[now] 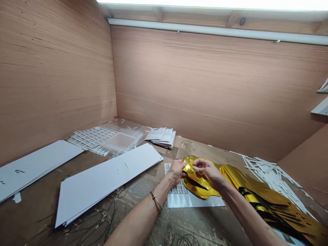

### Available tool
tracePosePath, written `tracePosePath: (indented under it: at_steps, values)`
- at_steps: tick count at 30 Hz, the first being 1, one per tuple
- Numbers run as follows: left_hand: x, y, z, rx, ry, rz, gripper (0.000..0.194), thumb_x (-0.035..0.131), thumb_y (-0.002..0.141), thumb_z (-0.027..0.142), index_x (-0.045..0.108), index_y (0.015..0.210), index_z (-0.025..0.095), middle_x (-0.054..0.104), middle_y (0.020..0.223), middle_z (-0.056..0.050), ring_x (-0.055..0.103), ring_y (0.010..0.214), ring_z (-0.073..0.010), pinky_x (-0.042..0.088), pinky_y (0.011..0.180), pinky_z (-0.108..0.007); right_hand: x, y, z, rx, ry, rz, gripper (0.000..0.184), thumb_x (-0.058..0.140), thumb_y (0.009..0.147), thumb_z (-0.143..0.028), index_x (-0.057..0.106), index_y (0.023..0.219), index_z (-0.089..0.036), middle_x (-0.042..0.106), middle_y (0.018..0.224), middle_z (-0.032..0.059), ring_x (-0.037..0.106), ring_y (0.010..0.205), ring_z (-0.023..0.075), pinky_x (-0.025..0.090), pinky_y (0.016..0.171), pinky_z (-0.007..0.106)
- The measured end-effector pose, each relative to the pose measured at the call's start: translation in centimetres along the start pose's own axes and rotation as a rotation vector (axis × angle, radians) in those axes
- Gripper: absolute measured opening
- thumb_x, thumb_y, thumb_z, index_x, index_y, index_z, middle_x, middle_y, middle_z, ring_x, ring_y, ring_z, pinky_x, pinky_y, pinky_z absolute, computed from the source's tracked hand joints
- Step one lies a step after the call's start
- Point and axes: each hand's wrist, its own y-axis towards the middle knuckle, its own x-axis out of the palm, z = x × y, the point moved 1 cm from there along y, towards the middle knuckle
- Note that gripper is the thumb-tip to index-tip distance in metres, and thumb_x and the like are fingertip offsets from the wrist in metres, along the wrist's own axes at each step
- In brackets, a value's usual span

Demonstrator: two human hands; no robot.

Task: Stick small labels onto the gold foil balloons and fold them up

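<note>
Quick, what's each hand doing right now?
Left hand: closed, pinching the gold foil balloon.
Right hand: closed, pinching the same gold foil balloon.

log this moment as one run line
left hand: holding gold foil balloon | right hand: pinching balloon | under: printed label sheet | beside: white sticks

Rows of tiny print on the label sheets (89, 140) and leaflets (160, 136) are too small to read.
</note>
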Motion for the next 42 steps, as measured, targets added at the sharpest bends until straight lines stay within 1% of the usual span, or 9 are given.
tracePosePath:
  at_steps: [4,7,9,13,23,31,34,38,42]
  values:
    - [-0.1,-0.2,0.2,0.024,-0.023,-0.024,0.037,0.058,0.066,0.031,0.052,0.096,0.011,0.057,0.065,-0.003,0.054,0.05,-0.0116,0.046,0.047,-0.026,-1.0,0.5,0.6,0.109,0.212,-0.051,0.032,0.072,0.047,-0.023,0.053,0.072,-0.015,0.05,0.059,-0.0031,0.043,0.05,0.0071,0.031,0.049,0.022]
    - [-0.1,-0.7,0.5,0.056,-0.041,-0.058,0.064,0.059,0.064,0.026,0.033,0.122,0.022,0.057,0.066,0.002,0.056,0.05,-0.0122,0.048,0.049,-0.029,-1.4,0.0,0.4,0.142,0.302,-0.059,0.034,0.073,0.046,-0.022,0.055,0.073,-0.015,0.052,0.058,-0.0027,0.044,0.05,0.0072,0.033,0.05,0.022]
    - [-0.1,-1.0,0.6,0.071,-0.013,-0.113,0.06,0.061,0.06,0.022,0.041,0.117,0.02,0.055,0.061,0.003,0.056,0.049,-0.0124,0.048,0.049,-0.03,-1.5,-0.2,0.2,0.137,0.313,-0.032,0.033,0.074,0.045,-0.021,0.055,0.072,-0.015,0.051,0.056,-0.0033,0.043,0.047,0.0065,0.032,0.048,0.022]
    - [-0.3,-1.1,0.2,0.076,0.083,-0.183,0.028,0.064,0.055,0.02,0.058,0.08,0.01,0.058,0.06,-0.002,0.058,0.049,-0.0152,0.048,0.052,-0.03,-1.3,-0.1,0.2,0.125,0.309,0.0,0.033,0.074,0.044,-0.02,0.054,0.07,-0.015,0.049,0.052,-0.0047,0.041,0.044,0.0056,0.03,0.045,0.021]
    - [-0.2,-1.3,0.2,0.047,0.064,-0.152,0.027,0.07,0.048,0.024,0.055,0.067,0.011,0.059,0.058,-0.003,0.059,0.052,-0.0177,0.048,0.052,-0.031,-0.3,0.3,0.3,0.13,0.26,0.041,0.031,0.073,0.043,-0.021,0.054,0.066,-0.015,0.053,0.056,-0.0016,0.047,0.048,0.0084,0.033,0.047,0.022]
    - [-0.1,-1.1,0.2,0.025,0.062,-0.147,0.019,0.066,0.046,0.016,0.052,0.057,0.011,0.053,0.054,0.001,0.056,0.045,-0.0146,0.048,0.05,-0.032,-1.2,0.9,1.1,0.051,0.126,0.232,0.027,0.069,0.046,-0.028,0.054,0.063,-0.015,0.049,0.051,-0.0039,0.036,0.043,0.0054,0.024,0.042,0.02]
    - [-0.4,-0.7,-0.2,0.033,0.048,-0.149,0.019,0.066,0.046,0.016,0.052,0.059,0.011,0.054,0.057,0.001,0.056,0.045,-0.0149,0.049,0.049,-0.033,-1.4,0.5,0.7,-0.022,-0.041,0.31,0.025,0.067,0.053,-0.034,0.059,0.067,-0.015,0.054,0.058,-0.0013,0.042,0.052,0.0083,0.029,0.047,0.02]
    - [-0.7,-0.4,-0.5,0.042,0.057,-0.158,0.019,0.065,0.049,0.016,0.051,0.06,0.011,0.054,0.057,0.0,0.057,0.046,-0.0166,0.049,0.049,-0.033,-1.0,0.1,0.5,-0.121,-0.353,0.285,0.026,0.061,0.058,-0.039,0.061,0.066,-0.014,0.058,0.061,0.0012,0.048,0.061,0.0133,0.036,0.058,0.024]
    - [-0.5,-0.6,-0.3,0.039,0.078,-0.169,0.023,0.068,0.05,0.019,0.051,0.063,0.01,0.055,0.062,-0.001,0.057,0.047,-0.0149,0.05,0.05,-0.032,-1.1,0.6,1.3,-0.105,-0.421,0.342,0.024,0.059,0.057,-0.038,0.058,0.056,-0.014,0.053,0.051,-0.0005,0.044,0.052,0.0119,0.032,0.051,0.023]
